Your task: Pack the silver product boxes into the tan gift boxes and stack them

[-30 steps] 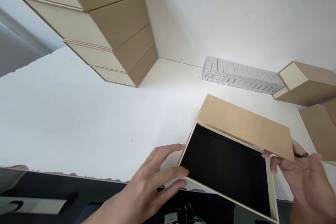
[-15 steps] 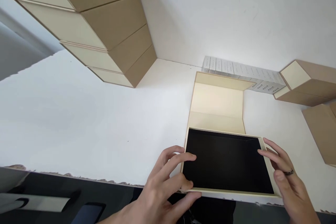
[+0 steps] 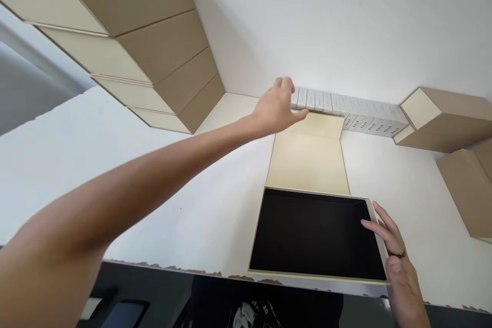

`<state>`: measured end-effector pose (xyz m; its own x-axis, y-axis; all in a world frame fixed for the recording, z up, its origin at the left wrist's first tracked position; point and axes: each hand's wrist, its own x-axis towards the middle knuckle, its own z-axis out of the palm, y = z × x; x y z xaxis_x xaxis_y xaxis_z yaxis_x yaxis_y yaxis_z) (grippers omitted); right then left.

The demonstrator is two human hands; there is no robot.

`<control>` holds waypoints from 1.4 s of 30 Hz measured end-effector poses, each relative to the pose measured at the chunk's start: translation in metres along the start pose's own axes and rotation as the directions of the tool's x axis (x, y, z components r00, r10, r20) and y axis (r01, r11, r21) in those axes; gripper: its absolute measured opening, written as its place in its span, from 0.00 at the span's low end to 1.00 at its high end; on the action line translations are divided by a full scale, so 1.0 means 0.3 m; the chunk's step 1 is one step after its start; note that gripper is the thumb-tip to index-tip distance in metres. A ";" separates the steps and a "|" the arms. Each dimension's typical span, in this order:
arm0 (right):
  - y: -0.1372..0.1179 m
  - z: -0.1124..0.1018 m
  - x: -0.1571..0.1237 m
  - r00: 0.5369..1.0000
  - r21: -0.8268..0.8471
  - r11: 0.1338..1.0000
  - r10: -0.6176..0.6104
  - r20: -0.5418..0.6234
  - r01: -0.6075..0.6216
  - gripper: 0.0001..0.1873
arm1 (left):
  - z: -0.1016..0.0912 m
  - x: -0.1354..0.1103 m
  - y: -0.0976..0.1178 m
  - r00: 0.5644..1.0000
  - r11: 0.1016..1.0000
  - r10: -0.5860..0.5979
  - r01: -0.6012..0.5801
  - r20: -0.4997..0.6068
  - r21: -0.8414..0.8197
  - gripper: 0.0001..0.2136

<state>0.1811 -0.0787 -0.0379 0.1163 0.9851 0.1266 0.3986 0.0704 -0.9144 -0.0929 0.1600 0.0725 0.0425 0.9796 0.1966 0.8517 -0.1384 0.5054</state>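
An open cream gift box (image 3: pixel 380 246) with a black interior lies at the table's front edge, its hinged cream lid (image 3: pixel 307 159) folded out flat behind it. My right hand (image 3: pixel 397 261) grips the box's right wall, one finger over the rim and the thumb at the near corner. My left hand (image 3: pixel 279 105) is stretched to the back, at the left end of a row of small white boxes (image 3: pixel 357 107). Its thumb and fingers are apart around that end; whether they touch a box I cannot tell.
A tall stack of brown and cream boxes (image 3: pixel 165 51) stands at the back left. More brown boxes (image 3: pixel 449 118) are at the right, with another brown box (image 3: pixel 465 189) nearer. Below the table's ragged front edge lies a dark phone-like object (image 3: pixel 125 313).
My left hand has let go of the box's left side and moved up to the row of white boxes. The lid lies flatter. My right hand stays on the box.
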 end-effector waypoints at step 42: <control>0.066 0.053 0.004 0.993 0.026 0.995 -0.096 -0.066 0.098 0.25 | 0.241 0.412 0.019 0.852 0.868 -0.496 0.488 0.166 0.092 0.47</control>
<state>0.1746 -0.0736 -0.0619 0.1370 0.9614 0.2385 0.3847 0.1702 -0.9072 -0.0452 0.2908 0.0389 -0.2998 0.9276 -0.2228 0.8082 0.3711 0.4573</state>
